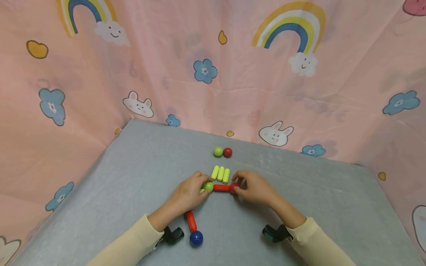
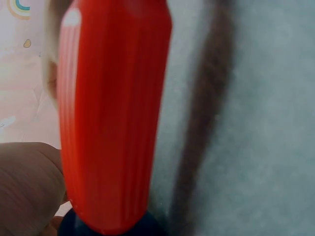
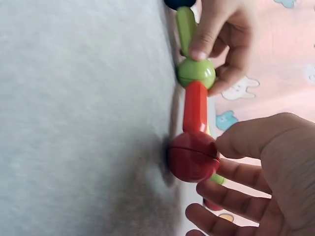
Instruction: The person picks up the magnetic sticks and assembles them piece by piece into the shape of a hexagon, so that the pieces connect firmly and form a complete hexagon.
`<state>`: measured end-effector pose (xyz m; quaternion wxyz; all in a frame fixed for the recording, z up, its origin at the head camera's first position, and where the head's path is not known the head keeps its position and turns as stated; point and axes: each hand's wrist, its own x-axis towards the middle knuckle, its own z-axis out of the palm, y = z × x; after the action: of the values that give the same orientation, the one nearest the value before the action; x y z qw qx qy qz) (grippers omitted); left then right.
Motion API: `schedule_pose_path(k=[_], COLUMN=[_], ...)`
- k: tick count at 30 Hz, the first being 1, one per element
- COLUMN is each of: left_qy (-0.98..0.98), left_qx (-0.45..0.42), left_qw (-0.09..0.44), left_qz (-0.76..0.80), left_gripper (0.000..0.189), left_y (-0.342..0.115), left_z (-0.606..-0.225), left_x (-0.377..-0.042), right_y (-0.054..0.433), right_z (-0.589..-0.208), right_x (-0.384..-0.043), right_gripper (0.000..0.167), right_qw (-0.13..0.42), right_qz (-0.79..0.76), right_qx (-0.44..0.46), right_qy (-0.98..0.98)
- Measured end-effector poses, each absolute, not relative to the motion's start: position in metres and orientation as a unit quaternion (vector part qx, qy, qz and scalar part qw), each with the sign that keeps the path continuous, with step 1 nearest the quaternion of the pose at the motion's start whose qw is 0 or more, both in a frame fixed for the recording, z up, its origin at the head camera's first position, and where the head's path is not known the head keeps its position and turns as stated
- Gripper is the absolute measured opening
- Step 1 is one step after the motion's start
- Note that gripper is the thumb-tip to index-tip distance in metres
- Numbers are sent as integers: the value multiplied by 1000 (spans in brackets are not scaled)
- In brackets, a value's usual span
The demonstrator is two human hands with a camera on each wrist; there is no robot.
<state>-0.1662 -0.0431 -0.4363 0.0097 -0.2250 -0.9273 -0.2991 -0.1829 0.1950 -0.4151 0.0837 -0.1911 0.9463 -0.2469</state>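
Observation:
My left hand (image 1: 190,191) pinches a light green ball (image 1: 208,186) between thumb and fingers. From that ball a short red rod (image 1: 221,188) runs to a red ball (image 1: 234,188), which my right hand (image 1: 255,187) holds between thumb and fingertips. In the right wrist view, a green rod (image 3: 186,27) joins the green ball's other side and leads to a dark blue ball (image 3: 179,3) at the frame edge. Another red rod (image 1: 191,221) comes out from beneath the left hand and ends at a blue ball (image 1: 196,238); its upper end is hidden.
Several things lie beyond the hands on the grey tabletop (image 1: 326,207): three yellow-green rods (image 1: 221,174) side by side, then a loose green ball (image 1: 217,152) and a loose red ball (image 1: 227,152). A pink patterned cloth (image 1: 186,99) hangs along the table's back and sides.

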Motion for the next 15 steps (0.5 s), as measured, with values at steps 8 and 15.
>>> schedule_pose_path(k=[8,15], left_qy=[-930,-931], left_qx=[-221,-226], left_qw=[7,9], left_qz=[-295,-287], left_gripper=[29,30], left_y=[-43,-44], left_z=[-436,-436], left_x=[-166,-166], right_y=[191,184], right_z=[-417,-420], right_x=[-206,-219], right_gripper=[28,42], right_qw=[77,82], right_qz=[-268,-243], right_qx=[-167,-169], right_qy=[946,952])
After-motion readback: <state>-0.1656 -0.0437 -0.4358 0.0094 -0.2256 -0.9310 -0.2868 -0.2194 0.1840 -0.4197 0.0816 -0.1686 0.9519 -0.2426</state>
